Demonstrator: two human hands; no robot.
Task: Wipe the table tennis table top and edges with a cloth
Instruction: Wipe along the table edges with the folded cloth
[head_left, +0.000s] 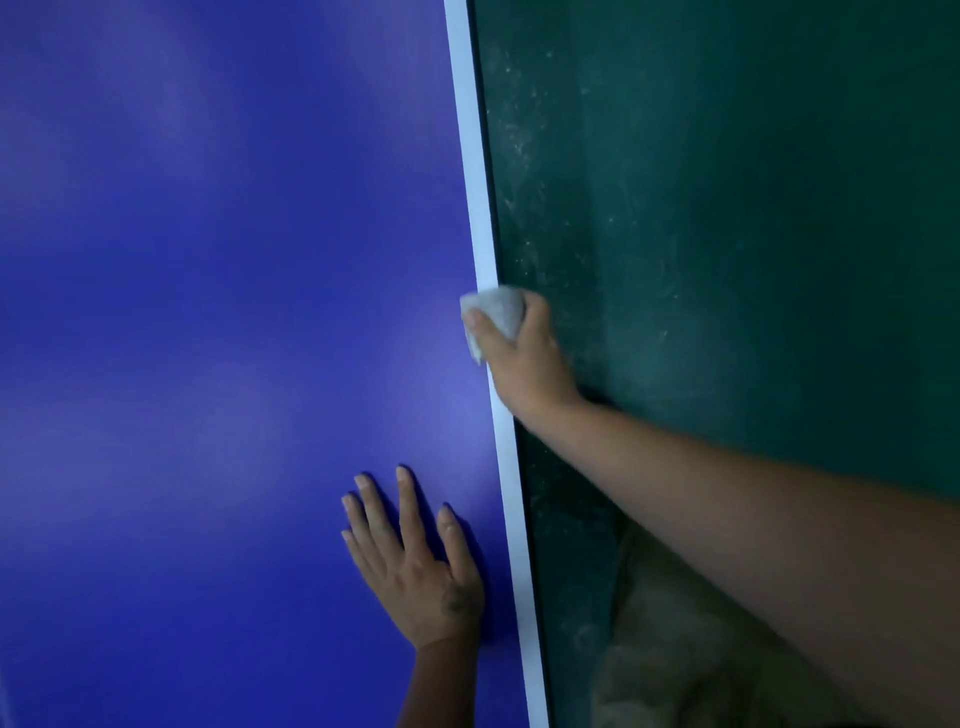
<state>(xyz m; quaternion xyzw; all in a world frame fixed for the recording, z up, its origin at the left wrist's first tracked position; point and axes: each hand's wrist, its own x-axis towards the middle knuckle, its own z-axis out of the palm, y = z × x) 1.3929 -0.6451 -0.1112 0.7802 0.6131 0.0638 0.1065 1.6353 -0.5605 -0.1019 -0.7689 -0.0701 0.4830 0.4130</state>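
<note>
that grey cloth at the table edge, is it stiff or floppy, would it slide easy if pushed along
Probably floppy: the cloth is bunched into a wad inside the right hand and folds over the white edge. Likely light, since one hand wads it whole. It should slide fairly easily, as the blue table top looks smooth and glossy.
</note>
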